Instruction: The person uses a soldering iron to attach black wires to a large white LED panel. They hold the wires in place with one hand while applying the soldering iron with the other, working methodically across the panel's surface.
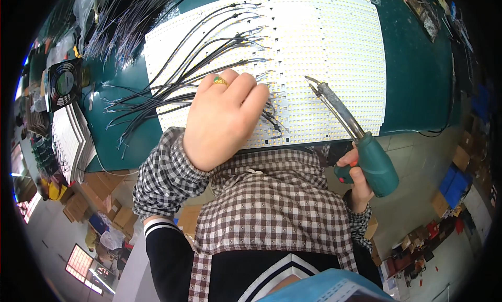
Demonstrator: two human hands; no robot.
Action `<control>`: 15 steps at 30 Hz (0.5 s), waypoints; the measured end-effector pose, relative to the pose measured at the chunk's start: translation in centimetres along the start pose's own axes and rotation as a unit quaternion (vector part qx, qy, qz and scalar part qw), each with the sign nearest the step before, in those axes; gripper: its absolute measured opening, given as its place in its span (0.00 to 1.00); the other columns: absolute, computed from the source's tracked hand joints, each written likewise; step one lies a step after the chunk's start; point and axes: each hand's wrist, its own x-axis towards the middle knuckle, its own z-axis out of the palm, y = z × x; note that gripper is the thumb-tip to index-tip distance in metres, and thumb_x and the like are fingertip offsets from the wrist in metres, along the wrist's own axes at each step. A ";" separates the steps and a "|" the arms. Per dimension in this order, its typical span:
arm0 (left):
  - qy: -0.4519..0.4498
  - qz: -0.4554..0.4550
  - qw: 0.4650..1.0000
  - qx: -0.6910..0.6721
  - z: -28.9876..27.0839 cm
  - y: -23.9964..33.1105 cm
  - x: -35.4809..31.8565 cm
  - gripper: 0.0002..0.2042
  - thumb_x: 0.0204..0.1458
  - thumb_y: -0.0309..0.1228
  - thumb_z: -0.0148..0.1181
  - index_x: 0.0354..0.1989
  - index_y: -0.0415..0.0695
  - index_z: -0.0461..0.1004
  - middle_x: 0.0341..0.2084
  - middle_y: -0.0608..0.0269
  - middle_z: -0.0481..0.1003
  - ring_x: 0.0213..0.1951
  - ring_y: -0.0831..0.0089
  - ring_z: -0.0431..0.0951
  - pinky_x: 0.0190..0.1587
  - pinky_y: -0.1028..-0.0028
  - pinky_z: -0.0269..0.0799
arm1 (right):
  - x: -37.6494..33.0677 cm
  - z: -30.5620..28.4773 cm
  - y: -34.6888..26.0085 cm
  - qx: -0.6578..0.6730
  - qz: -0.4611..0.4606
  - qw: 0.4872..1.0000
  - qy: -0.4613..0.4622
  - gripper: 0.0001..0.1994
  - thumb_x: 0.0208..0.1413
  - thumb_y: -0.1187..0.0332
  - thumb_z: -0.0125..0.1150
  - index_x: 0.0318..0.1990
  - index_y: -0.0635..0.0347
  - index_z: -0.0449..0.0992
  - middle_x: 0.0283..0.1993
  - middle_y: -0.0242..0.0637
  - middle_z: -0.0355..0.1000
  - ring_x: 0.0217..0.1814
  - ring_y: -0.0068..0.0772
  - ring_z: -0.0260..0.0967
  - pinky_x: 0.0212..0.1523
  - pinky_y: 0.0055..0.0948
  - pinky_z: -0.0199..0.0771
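A large white LED panel [345, 67] with rows of small yellowish chips lies on the table. Black cables [183, 61] with bared, thin coloured ends run in from its left side to a column of contacts near the middle. Over these cables is my left hand [222, 122], a ring on one finger, its fingers curled down and closed. Its fingertips and whatever they hold are hidden beneath the hand. My right hand [358, 184] grips the green handle of a soldering gun [379, 169] beyond the panel's near edge. The gun's metal tip points up-left above the panel, apart from the cables.
The green tabletop [123, 140] extends around the panel. A bundle of loose wires [123, 27] lies at the far left. Near the left edge stand a small black fan [65, 84] and a stack of white sheets [73, 140]. Cardboard boxes [125, 221] sit on the floor.
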 end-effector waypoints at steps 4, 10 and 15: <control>0.001 0.030 1.000 0.005 0.2 0.1 0.1 0.12 0.48 0.23 0.67 0.42 0.42 0.76 0.35 0.62 0.76 0.38 0.62 0.77 0.40 0.64 0.72 | 0.0 -0.4 0.3 -0.002 -0.008 1.000 -0.019 0.29 0.63 0.60 0.63 0.61 0.78 0.69 0.41 0.44 0.77 0.39 0.35 0.76 0.42 0.34 0.78; -0.053 -0.067 0.988 -0.125 -0.3 -0.2 0.0 0.07 0.54 0.23 0.64 0.41 0.42 0.76 0.31 0.57 0.77 0.33 0.57 0.78 0.36 0.61 0.73 | 0.0 -0.4 0.4 -0.008 -0.011 1.000 -0.023 0.27 0.63 0.61 0.63 0.60 0.79 0.70 0.41 0.44 0.77 0.40 0.34 0.77 0.42 0.34 0.79; -0.029 -0.134 0.979 -0.152 0.1 0.0 -0.1 0.08 0.57 0.23 0.62 0.44 0.43 0.77 0.30 0.53 0.78 0.31 0.52 0.79 0.34 0.59 0.74 | 0.3 -0.1 0.0 -0.010 -0.006 1.000 -0.016 0.26 0.63 0.60 0.64 0.57 0.78 0.72 0.40 0.43 0.78 0.39 0.34 0.77 0.44 0.34 0.78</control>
